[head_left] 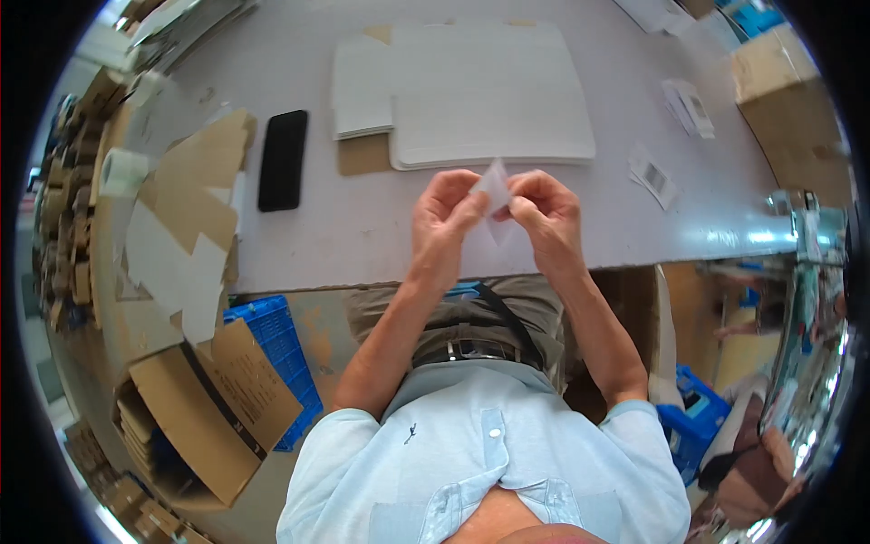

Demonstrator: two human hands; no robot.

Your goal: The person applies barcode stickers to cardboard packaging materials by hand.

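Between my two hands, just above the table's front part, is a small whitish, translucent sheet [496,188], blurred at its edges. My left hand [446,213] pinches its left side with thumb and fingers. On the other side, my right hand [547,213] has its thumb and fingertips closed on the sheet. Whether it is a label, a backing or a small bag cannot be made out. Right behind the hands lies a stack of white flat boards [489,113], with a smaller white piece [362,100] at its left.
A black phone [284,160] and cardboard scraps [195,181] lie to the left. Barcode labels [654,177] are on the right, near a cardboard box [793,118]. Below the table edge stand a blue crate [281,349] and an open carton [204,417]. Another person [761,462] is at the lower right.
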